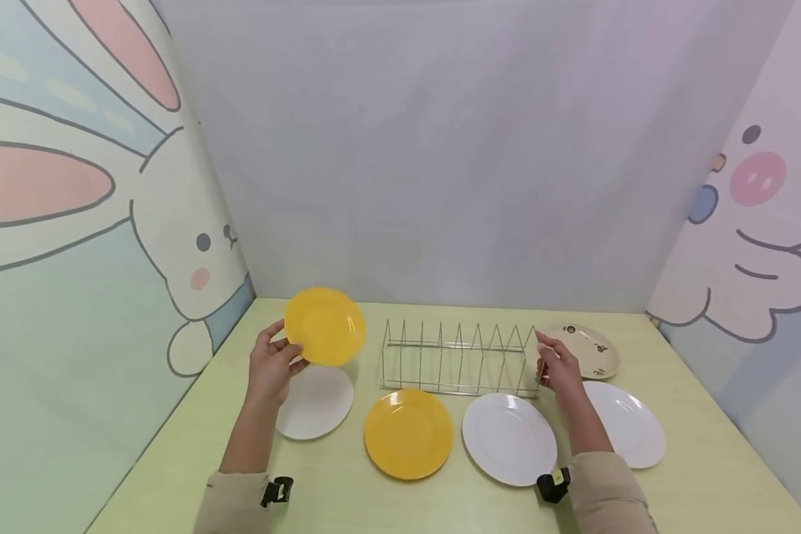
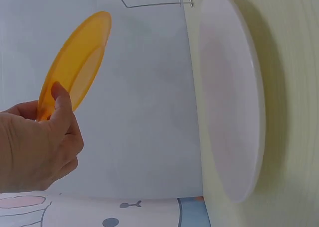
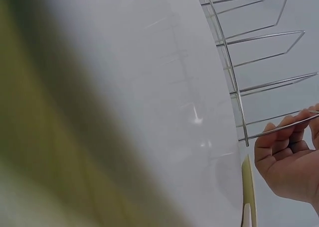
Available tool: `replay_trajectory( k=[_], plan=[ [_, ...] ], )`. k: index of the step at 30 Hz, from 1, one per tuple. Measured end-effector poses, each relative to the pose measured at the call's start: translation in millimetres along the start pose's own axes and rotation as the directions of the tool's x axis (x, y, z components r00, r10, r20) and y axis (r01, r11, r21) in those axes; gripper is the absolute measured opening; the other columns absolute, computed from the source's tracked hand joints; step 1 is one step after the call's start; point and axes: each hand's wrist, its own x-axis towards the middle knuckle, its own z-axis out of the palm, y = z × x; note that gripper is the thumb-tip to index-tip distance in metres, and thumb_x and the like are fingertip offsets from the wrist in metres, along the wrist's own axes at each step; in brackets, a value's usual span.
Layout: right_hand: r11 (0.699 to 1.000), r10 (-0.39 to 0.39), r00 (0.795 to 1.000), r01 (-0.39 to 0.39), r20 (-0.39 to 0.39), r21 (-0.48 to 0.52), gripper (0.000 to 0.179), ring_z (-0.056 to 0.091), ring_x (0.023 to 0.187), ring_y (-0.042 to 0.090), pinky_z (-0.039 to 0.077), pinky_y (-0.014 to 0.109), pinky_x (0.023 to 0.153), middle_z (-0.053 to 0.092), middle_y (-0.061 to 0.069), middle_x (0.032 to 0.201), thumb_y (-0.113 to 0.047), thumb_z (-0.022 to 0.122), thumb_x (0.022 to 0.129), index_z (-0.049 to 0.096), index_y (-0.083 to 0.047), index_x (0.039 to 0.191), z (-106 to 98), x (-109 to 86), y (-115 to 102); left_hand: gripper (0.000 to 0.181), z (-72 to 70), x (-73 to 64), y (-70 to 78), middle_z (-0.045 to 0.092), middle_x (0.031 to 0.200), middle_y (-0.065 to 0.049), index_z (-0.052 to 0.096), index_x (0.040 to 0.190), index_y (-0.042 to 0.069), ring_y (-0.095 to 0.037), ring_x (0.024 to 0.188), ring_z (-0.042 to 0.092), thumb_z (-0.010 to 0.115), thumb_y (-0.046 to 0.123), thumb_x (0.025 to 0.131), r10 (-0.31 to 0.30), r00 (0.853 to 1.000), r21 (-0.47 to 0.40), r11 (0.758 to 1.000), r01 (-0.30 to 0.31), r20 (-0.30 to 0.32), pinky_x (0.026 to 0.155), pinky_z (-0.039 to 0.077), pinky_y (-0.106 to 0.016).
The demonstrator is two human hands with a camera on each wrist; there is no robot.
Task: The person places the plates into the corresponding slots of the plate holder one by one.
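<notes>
My left hand [image 1: 271,365] pinches a small yellow plate [image 1: 325,326] by its lower left edge, thumb on the upper face. In the left wrist view the yellow plate [image 2: 79,62] is tilted and held up off the table. Below that hand a white plate [image 1: 316,403] lies flat. With curled fingers my right hand [image 1: 558,366] grips the right end of a wire dish rack [image 1: 459,367]. The right wrist view shows those fingers [image 3: 284,137] around the rack's end wire. No plate stands in the rack's slots.
In front of the rack lie a second yellow plate [image 1: 409,434] and a white plate [image 1: 509,440]. Another white plate [image 1: 624,424] is right of my right forearm, with a beige patterned plate [image 1: 584,351] behind it. Walls [image 1: 407,163] enclose the table at the back and sides.
</notes>
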Motion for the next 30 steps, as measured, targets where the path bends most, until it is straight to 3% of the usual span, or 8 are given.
replay_trajectory(
  k=[15,22,30],
  plan=[
    [1.000,-0.014,1.000,0.014,0.026,0.022,0.048,0.045,0.056,0.011,0.044,0.028,0.056,0.045,-0.003,0.065,-0.028,0.043,0.100,0.034,-0.013,0.145,-2,1.3,1,0.056,33.8,-17.4,-4.7,0.046,0.103,-0.014,0.034,0.134,0.012,-0.021,0.082,0.058,0.051,-0.012,0.086,0.045,0.999,-0.079,0.996,-0.044,0.011,0.070,0.053,-0.034],
    [1.000,-0.013,1.000,0.013,0.018,0.028,0.048,0.044,0.056,0.010,0.044,0.027,0.056,0.044,-0.004,0.064,-0.028,0.043,0.100,0.034,-0.013,0.144,-2,2.3,1,0.055,49.2,-18.0,-9.4,0.046,0.103,-0.013,0.036,0.132,0.013,-0.020,0.081,0.056,0.052,-0.013,0.085,0.035,0.999,-0.185,0.982,-0.028,0.032,0.069,0.051,-0.035],
    [1.000,-0.005,1.000,0.005,0.024,0.021,0.049,0.044,0.056,0.011,0.044,0.028,0.057,0.044,-0.003,0.067,-0.029,0.042,0.100,0.033,-0.014,0.145,-2,1.1,1,0.056,64.0,-16.5,-19.4,0.045,0.099,-0.012,0.040,0.129,0.015,-0.022,0.084,0.055,0.054,-0.014,0.083,0.035,0.999,-0.228,0.973,-0.036,-0.009,0.069,0.051,-0.035]
  ],
)
